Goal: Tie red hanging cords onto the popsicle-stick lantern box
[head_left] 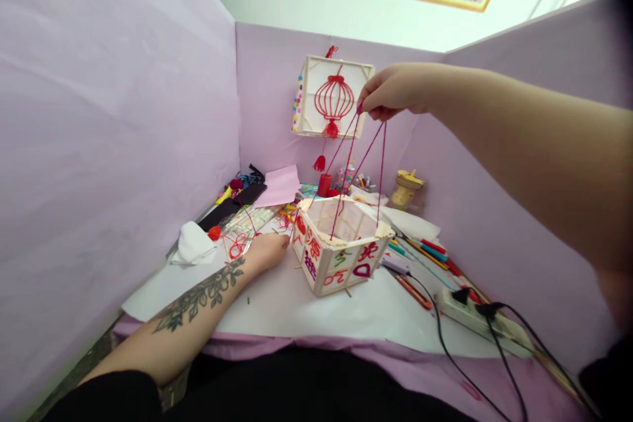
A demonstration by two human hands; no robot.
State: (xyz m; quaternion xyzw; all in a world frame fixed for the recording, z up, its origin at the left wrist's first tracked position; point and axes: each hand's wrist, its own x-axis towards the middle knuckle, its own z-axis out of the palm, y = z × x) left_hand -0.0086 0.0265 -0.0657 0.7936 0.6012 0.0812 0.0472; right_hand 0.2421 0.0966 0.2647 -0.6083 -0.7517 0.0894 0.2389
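Pale wood sticks frame the open box [351,268], which sits at the middle of the desk, slightly tilted, its white panels marked with red, green and purple figures. Crimson cords [381,171] rise from its rim to the right hand [395,89], towards one o'clock; that high hold seems meant to keep them taut and clear of the opening. The right fingers are nearly closed, pinching the cords in a narrow grip. At nine o'clock, the left hand [267,252] lies low beside the box, its fingertips drawn together on a red strand [295,223] at the corner, probably to control it there. Whether the desk or the cords bear the box's weight, I cannot tell. Straight up at twelve, a square lantern [316,72] hangs against the lilac board [271,86]. Pink paper [279,186] and a dark phone [251,194] lie towards ten o'clock, and a crumpled white cloth [192,244] at nine, beyond the left hand. A yellow-topped jar [405,192] stands at two, markers [434,250] lie at three, and a power strip [455,306] sits near four, its plugs within easy reach.
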